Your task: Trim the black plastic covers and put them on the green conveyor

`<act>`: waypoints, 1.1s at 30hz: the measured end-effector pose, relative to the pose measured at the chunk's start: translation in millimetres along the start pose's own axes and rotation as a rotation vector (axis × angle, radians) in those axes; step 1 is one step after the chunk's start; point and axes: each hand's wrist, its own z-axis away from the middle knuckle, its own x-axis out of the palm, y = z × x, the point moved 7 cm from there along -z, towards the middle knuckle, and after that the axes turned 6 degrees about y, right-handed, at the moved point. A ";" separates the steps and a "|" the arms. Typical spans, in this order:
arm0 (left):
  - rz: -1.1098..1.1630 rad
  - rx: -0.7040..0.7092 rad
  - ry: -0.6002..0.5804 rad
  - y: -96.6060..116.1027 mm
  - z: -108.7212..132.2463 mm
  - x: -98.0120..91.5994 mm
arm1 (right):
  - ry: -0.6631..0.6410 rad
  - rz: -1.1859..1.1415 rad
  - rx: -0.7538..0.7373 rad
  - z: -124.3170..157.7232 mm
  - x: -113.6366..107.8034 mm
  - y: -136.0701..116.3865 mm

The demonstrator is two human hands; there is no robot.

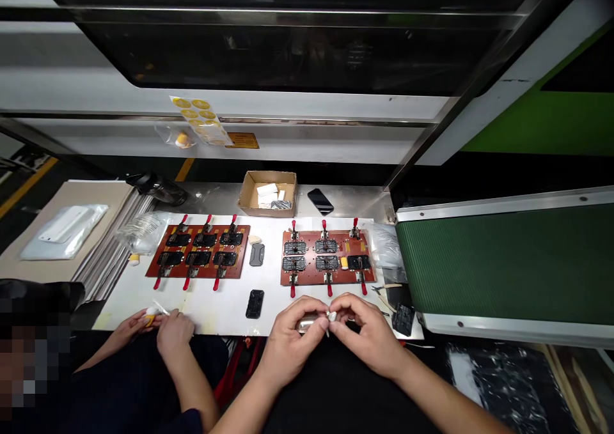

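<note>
My left hand (298,332) and my right hand (365,335) meet at the table's front edge, fingertips pinched together on a small white piece (331,316). Its exact kind is too small to tell. Under the fingers of my left hand shows a shiny, rounded object (305,324), mostly hidden. Just beyond my hands lies a red-brown fixture board (311,269) with red-handled toggle clamps (329,289) and several black rectangular parts (327,263). A yellow-and-white piece (344,263) rests on that board. Left of my hands a loose black part (254,303) lies flat.
A second clamp board (148,271) stands left, near a co-worker's hands (175,335) holding a yellow-and-white item (150,317). Behind are a cardboard box (244,194), a phone (320,201) and a dark bottle (158,188). A green conveyor belt (508,268) borders the right side.
</note>
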 end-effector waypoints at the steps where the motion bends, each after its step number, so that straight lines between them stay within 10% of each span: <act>1: -0.001 -0.051 -0.004 -3.4 0.6 0.0 | 0.019 0.016 0.000 0.0 -0.9 0.9; 15: 0.255 -0.292 -0.064 -16.3 0.1 7.5 | -0.027 0.099 -0.188 -2.0 0.4 -9.1; 33: 0.041 -0.298 -0.025 -23.1 -2.3 0.8 | -0.152 0.528 -0.493 -4.3 2.7 -31.9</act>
